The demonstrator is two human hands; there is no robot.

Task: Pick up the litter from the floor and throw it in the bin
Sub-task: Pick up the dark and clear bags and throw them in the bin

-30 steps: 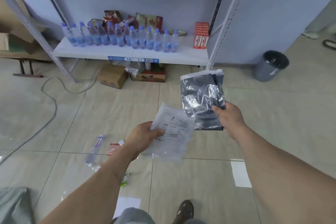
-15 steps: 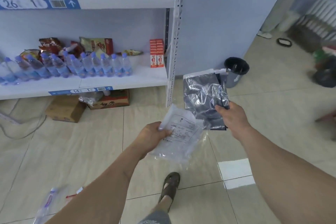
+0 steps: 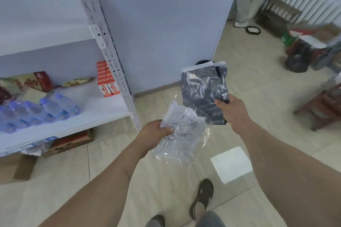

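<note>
My left hand (image 3: 155, 134) grips a clear plastic bag (image 3: 181, 131) with printed text, held out in front of me at waist height. My right hand (image 3: 231, 109) pinches the lower right edge of a dark grey plastic bag (image 3: 200, 90) with a white top strip, held upright a little farther away. The bin (image 3: 203, 62) stands by the blue wall; only a sliver of its dark rim shows above the grey bag.
A white metal shelf (image 3: 103, 105) at the left carries water bottles (image 3: 40, 112), snack packets and orange boxes (image 3: 106, 79). Cardboard boxes (image 3: 72, 143) lie under it. A white paper (image 3: 231, 164) lies on the tiled floor. Wooden stool (image 3: 321, 108) and bags stand at the right.
The view has swung right and moved closer to the wall. The bin, earlier seen whole beside the grey bag, is now almost hidden behind it. Both hands keep their bags.
</note>
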